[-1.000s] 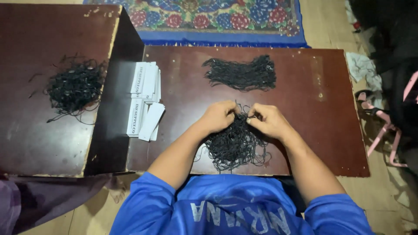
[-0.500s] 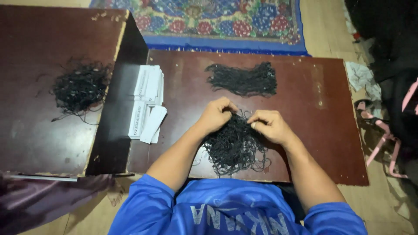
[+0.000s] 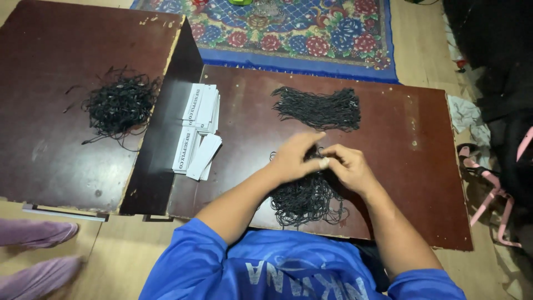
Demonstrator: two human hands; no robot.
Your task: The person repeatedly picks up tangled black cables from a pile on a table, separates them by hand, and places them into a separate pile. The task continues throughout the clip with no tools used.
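Head view | left hand (image 3: 293, 158) and right hand (image 3: 347, 166) meet, fingertips pinched on black cords (image 3: 305, 197) | brown table (image 3: 411, 128)

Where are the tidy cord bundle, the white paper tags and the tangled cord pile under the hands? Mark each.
tidy cord bundle (image 3: 317, 108), head view, its middle.
white paper tags (image 3: 199, 133), head view, stack centre.
tangled cord pile (image 3: 304, 201), head view, lower part.

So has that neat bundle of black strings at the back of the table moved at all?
No. The neat bundle lies the same way beside the white tags, apart from both hands; only the camera shifted.
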